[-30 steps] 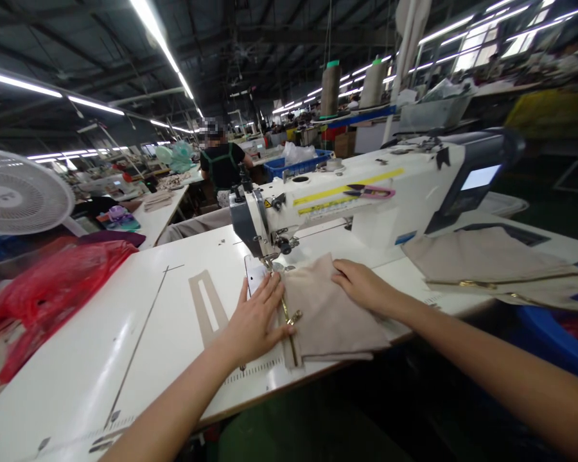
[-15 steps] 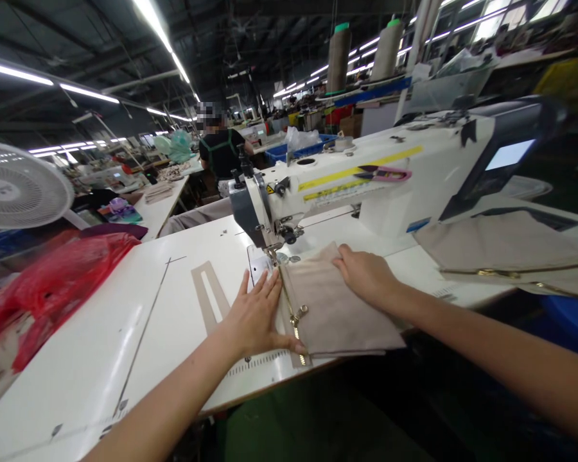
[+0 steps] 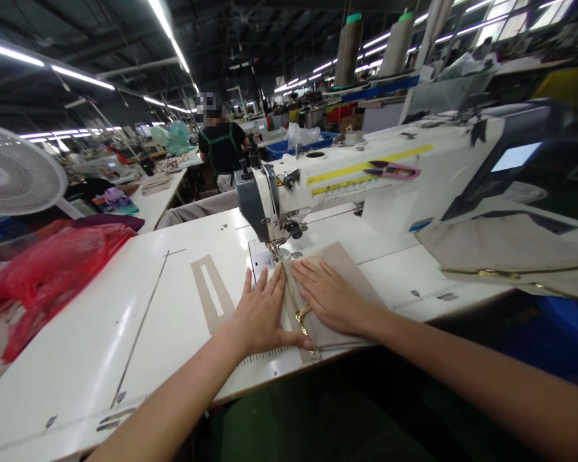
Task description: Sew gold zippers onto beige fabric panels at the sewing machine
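Note:
A beige fabric piece [image 3: 366, 282] with a gold zipper [image 3: 296, 305] along its left side lies under the needle area of a white sewing machine [image 3: 385, 186]. My left hand [image 3: 260, 314] is spread flat at the zipper's left edge, its thumb reaching across the lower end of the zipper. Flat on the fabric, just right of the zipper, rests my right hand [image 3: 332, 295] with fingers stretched toward the presser foot [image 3: 275, 250]. The gold zipper pull shows between the hands. Parts of the fabric are hidden under my palms.
On the white table [image 3: 139, 308], a beige slotted strip [image 3: 212, 292] lies to the left. Red plastic [image 3: 72, 269] and a fan [image 3: 17, 170] stand further left. More zippered fabric [image 3: 510, 250] lies at right. Pink-handled snips [image 3: 395, 170] sit on the machine; a person [image 3: 221, 144] is beyond.
My right hand has let go of the fabric's upper right edge and moved left, now flat beside the zipper. The fabric's right side lies flatter. My left hand stays nearly in place.

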Demonstrator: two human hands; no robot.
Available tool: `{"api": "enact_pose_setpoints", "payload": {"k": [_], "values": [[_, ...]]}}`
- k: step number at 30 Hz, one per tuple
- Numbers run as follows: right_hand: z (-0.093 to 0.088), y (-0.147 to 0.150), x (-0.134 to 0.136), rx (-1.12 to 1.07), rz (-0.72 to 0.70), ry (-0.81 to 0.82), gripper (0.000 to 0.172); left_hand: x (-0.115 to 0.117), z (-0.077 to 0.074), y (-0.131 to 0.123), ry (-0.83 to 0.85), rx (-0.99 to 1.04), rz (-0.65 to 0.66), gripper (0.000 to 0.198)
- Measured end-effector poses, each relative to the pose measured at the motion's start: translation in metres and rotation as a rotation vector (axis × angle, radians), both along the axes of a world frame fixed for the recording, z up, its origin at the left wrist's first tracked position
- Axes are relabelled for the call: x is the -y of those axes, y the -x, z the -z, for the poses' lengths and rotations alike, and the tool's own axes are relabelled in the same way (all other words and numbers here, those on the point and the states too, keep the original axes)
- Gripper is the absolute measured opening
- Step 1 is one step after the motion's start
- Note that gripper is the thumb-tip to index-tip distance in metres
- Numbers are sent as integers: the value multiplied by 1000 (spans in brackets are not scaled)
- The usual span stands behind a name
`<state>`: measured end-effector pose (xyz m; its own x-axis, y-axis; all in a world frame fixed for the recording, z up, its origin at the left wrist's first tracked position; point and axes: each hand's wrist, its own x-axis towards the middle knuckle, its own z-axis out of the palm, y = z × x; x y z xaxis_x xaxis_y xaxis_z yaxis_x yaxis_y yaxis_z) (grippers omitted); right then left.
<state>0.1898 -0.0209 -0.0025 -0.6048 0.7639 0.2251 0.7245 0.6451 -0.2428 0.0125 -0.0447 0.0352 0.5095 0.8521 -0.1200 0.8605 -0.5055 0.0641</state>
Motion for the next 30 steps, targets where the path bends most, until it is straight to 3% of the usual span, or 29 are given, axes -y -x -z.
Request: {"api": "enact_pose_setpoints", "payload": {"k": [4,9,14,17,19,23,26,30], "values": [[12,-7,-7,-129,28,49,50,7,-1,0,5,60,4,114],[9,-9,-9,-142,18,38,49,22,3,-7,-12,254,60,50],[11,-6,-6,-96,0,16,48,38,12,-20,-62,549,-62,8],[10,-4,-2,-55,-12,-5,49,54,11,-15,-96,587,27,14],[7,-3,0,-15,-10,2,51,63,9,2,-143,492,66,45],[0,-2,3,20,7,18,52,65,4,56,-329,159,-178,82],[-3,-2,4,10,4,14,52,72,6,83,-265,36,-169,82],[-5,-1,3,2,-28,33,52,91,9,84,-200,50,-63,95]]}}
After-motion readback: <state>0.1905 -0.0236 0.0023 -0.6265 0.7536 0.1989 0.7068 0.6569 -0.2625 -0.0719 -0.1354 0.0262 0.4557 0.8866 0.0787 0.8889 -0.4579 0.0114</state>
